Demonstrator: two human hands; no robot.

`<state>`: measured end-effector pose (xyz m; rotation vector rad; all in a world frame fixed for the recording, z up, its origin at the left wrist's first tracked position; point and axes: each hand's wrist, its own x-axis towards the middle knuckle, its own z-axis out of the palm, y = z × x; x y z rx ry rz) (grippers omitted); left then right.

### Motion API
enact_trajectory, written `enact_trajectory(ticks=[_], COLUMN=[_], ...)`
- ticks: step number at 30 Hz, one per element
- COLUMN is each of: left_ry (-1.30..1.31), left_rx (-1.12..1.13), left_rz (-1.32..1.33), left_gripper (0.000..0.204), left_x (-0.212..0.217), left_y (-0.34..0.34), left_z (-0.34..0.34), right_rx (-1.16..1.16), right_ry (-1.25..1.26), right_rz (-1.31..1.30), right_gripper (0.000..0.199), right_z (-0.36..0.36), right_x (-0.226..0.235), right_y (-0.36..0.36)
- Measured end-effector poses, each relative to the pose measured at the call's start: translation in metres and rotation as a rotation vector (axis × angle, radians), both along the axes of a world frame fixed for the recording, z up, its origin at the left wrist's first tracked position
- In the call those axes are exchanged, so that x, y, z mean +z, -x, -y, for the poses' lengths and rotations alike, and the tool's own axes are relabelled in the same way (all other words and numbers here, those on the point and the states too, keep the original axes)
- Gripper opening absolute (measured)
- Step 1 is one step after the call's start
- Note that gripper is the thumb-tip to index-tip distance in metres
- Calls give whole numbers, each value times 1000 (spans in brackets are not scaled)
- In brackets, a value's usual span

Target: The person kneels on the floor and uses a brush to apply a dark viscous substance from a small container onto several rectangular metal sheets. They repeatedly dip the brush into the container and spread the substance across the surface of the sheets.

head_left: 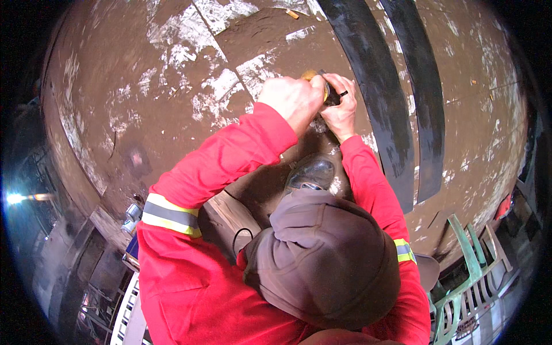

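Both my hands meet over the brown, scuffed surface [172, 109], a little right of the picture's middle. My left hand [292, 99] is closed in a fist round a small yellow object [309, 75], of which only an edge shows. Against it, my right hand [342, 104], with a dark ring on one finger, curls its fingers round a small dark part [332, 96]. Fingers cover most of what is held, so its kind cannot be made out. The fingertips of both hands touch or nearly touch.
Two long, curved black strips [379, 98] [422, 98] lie right of my hands. Nearer me are a dark, glossy rounded object [312, 171] and a wooden block [234, 210]. Green chair backs [468, 253] stand at lower right. A silvery object [133, 214] is at the left edge.
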<state>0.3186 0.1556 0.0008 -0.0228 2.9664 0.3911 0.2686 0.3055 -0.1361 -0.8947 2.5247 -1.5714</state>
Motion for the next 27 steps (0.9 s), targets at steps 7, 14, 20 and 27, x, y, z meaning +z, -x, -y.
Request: enact_trajectory(ticks=[7, 14, 20, 27], left_ry=[16, -144, -281, -463], left_rx=[107, 377, 546, 664], left_rz=[139, 309, 302, 262], left_gripper=[16, 28, 34, 38], left_x=[-11, -25, -42, -57], left_y=[-3, -12, -26, -31], left_z=[13, 18, 3, -8], right_rx=[78, 111, 66, 12], right_ry=[-46, -92, -58, -45], right_rz=[-68, -115, -143, -83], right_gripper=[62, 63, 61, 55], right_z=[2, 0, -2, -5], right_x=[2, 2, -2, 0], right_y=[-4, -3, -6, -11])
